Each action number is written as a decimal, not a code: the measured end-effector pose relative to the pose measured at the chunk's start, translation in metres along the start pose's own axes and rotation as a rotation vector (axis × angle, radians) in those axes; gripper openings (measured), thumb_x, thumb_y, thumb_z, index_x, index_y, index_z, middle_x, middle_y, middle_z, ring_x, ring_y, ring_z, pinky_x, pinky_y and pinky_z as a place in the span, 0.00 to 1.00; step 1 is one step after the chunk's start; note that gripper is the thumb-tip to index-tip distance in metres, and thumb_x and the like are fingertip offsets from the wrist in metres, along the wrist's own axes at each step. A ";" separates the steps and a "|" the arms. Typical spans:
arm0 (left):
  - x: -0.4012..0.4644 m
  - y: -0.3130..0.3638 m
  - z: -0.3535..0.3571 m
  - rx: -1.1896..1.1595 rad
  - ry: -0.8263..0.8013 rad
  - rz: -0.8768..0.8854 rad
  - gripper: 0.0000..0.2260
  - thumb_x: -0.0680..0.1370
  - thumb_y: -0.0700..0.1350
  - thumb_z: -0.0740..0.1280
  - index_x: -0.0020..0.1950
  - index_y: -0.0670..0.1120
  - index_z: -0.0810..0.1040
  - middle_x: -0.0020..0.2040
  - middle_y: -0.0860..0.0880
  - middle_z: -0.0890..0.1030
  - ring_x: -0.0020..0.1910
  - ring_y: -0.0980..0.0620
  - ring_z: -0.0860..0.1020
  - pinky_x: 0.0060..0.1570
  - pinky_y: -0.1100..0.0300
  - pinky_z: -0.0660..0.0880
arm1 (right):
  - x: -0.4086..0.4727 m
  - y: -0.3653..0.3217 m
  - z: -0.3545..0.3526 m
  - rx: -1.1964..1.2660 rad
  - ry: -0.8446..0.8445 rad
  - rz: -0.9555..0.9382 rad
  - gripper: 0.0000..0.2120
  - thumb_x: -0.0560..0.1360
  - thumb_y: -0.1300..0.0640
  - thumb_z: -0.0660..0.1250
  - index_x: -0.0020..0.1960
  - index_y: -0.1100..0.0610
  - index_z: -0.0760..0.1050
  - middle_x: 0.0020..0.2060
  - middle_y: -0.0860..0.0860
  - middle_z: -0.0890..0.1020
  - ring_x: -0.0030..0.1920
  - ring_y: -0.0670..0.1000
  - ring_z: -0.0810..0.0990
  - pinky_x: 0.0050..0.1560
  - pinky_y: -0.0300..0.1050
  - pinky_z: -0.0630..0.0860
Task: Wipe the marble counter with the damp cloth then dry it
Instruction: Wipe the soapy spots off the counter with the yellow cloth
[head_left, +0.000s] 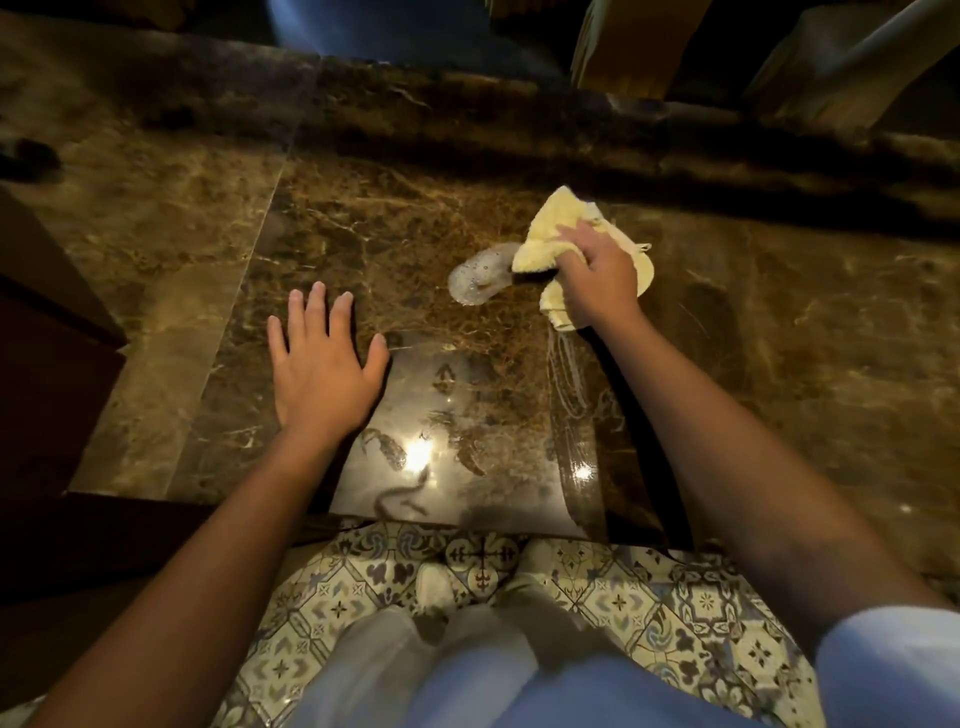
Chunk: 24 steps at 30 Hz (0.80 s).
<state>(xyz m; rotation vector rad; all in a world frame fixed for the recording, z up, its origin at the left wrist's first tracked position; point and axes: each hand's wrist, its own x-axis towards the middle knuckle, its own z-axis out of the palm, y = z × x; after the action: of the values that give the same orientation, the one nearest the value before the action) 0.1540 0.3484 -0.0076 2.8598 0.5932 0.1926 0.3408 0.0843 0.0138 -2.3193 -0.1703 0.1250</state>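
Note:
A dark brown marble counter (395, 218) fills most of the view. My right hand (597, 275) grips a bunched pale yellow cloth (558, 228) against the counter right of the middle. A wet, bubbly patch (478, 275) glistens just left of the cloth, and wet streaks (566, 374) trail back toward the front edge. My left hand (324, 358) rests flat on the marble with fingers spread, left of the middle and holding nothing.
A dark wooden cabinet (47, 338) borders the counter on the left. Beyond the far edge stand wooden chair parts (623, 47) and a blue shape (384, 26). Patterned floor tiles (675, 597) and my legs show below the front edge.

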 end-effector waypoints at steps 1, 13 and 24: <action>0.000 0.000 -0.001 -0.004 -0.002 0.000 0.30 0.82 0.59 0.58 0.80 0.45 0.64 0.83 0.40 0.61 0.83 0.40 0.54 0.80 0.38 0.49 | -0.012 -0.001 0.001 -0.006 -0.027 -0.033 0.21 0.78 0.52 0.61 0.69 0.52 0.79 0.75 0.55 0.74 0.77 0.56 0.68 0.76 0.54 0.63; -0.004 0.002 -0.011 -0.058 -0.058 0.009 0.30 0.84 0.59 0.57 0.82 0.45 0.62 0.84 0.40 0.57 0.84 0.40 0.50 0.81 0.38 0.46 | -0.181 0.022 -0.017 0.156 -0.001 -0.076 0.16 0.70 0.62 0.62 0.47 0.56 0.88 0.56 0.54 0.87 0.64 0.53 0.82 0.71 0.50 0.73; -0.003 -0.002 -0.011 -0.087 -0.057 0.026 0.29 0.84 0.56 0.60 0.81 0.43 0.63 0.84 0.39 0.58 0.84 0.39 0.51 0.80 0.38 0.45 | -0.260 0.072 -0.060 0.027 0.235 0.109 0.19 0.80 0.49 0.58 0.67 0.47 0.79 0.75 0.47 0.72 0.77 0.48 0.66 0.75 0.60 0.65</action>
<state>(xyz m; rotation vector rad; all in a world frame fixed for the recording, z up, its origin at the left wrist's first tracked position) 0.1486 0.3511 0.0027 2.7796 0.5242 0.1365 0.0994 -0.0498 0.0122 -2.2947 0.0757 -0.0912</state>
